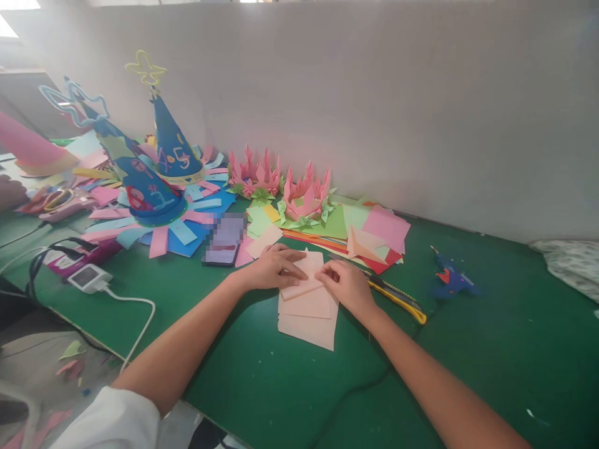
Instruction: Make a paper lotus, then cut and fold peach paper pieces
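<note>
Several sheets of pale pink paper [309, 327] lie in an uneven stack on the green table in front of me. On top is a piece of pale pink paper [304, 288] with a folded lower edge. My left hand [277, 268] rests on its left side, fingers stretched out and lying on the paper. On the right edge of this folded piece, my right hand [347, 284] has its thumb and fingers pinched together. Just beyond my right hand lies a yellow-and-black tool [397, 298] that looks like a utility knife, partly hidden by the hand.
Coloured paper sheets [374, 227] and two pink folded-paper crowns [306, 193] stand behind my hands. Left are a phone [224, 240], decorated blue cone hats [175, 146], a power strip [77, 257] and a white charger [90, 278]. A blue glue gun [452, 277] lies right.
</note>
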### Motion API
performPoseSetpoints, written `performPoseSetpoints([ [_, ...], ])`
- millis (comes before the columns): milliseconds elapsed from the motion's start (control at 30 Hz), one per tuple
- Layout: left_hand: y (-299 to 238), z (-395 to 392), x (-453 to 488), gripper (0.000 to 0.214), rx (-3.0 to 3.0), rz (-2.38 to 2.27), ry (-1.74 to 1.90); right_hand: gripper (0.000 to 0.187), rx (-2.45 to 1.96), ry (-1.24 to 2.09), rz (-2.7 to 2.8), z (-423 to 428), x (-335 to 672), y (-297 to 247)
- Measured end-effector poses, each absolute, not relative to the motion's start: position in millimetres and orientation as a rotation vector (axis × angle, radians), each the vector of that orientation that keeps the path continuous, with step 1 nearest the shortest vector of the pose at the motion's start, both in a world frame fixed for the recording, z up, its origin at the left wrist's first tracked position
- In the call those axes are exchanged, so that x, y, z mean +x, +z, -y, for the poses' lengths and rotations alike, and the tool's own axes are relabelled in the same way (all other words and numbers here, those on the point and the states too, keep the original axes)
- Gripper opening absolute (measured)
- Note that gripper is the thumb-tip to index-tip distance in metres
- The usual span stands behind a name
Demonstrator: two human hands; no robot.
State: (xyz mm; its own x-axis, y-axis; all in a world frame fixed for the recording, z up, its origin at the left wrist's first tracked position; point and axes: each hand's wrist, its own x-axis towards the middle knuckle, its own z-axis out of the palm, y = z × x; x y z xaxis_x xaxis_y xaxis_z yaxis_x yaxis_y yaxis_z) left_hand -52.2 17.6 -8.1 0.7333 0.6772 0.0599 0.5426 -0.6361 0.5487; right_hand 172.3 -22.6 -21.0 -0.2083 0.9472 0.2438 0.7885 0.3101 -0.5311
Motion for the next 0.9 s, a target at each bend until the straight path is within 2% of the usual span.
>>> performPoseSetpoints([
  [567,0.1,-12.6,-51.3,0.026,2.418,-0.930,0.194,0.019,-1.514,0.350,2.078,23.8,172.1,-21.6],
  [900,2.9,-11.4,-51.0,0.027,2.401,-0.957,0.163,0.014,-1.511,0.523,2.037,23.9,175.8,-21.9],
])
